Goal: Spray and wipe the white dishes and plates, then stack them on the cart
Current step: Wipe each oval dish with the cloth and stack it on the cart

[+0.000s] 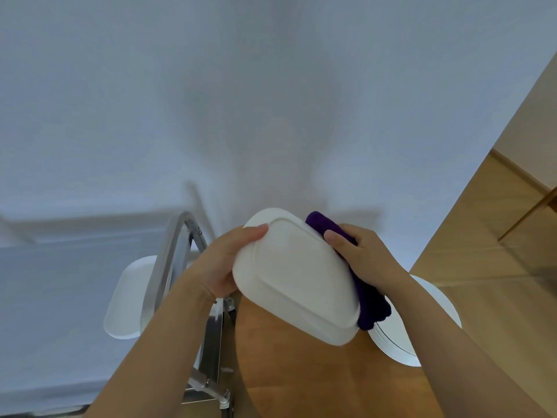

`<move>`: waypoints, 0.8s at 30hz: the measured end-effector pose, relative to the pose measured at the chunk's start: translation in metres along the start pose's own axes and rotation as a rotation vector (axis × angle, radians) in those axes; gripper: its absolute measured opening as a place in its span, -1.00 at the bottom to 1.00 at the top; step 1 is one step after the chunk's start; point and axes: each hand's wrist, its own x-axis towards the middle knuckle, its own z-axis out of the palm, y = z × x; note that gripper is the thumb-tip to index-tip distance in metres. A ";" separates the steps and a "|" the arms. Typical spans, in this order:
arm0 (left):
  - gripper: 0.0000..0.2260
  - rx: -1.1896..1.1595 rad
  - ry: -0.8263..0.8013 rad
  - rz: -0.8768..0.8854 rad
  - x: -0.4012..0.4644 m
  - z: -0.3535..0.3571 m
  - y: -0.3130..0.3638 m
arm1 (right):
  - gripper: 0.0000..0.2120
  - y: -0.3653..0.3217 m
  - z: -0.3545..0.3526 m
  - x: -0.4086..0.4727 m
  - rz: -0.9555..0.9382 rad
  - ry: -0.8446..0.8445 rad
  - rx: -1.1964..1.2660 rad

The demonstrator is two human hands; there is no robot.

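Soft, even, rather dim light with a cool cast; no glare, only faint shadows on the wall [271,101] near 12 o'clock. Wide-angle bending warps the edges, and everything looks slightly blurred.

Wooden table [301,372], near right | stack of white plates [401,342] on it | cart [211,342] left, white dish [126,300] on it

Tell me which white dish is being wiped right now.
The rectangular dish, held in the air bottom-up between both hands with the purple cloth against it. The oval dish on the cart and the round plates on the table lie untouched.
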 end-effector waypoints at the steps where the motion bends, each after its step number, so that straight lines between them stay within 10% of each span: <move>1: -0.80 -0.025 0.013 0.014 0.000 -0.001 -0.001 | -0.75 0.000 0.000 0.001 0.007 0.056 0.031; 12: -0.67 -0.146 0.093 0.247 0.006 0.004 -0.011 | -0.76 0.017 0.018 -0.017 0.380 0.260 0.628; 18: -0.76 0.067 -0.010 0.293 0.009 0.030 -0.013 | -0.65 0.016 0.041 -0.014 0.156 0.540 0.264; 24: -0.81 0.220 0.011 0.273 0.014 0.044 -0.029 | -0.65 -0.006 0.053 -0.013 -0.013 0.411 0.058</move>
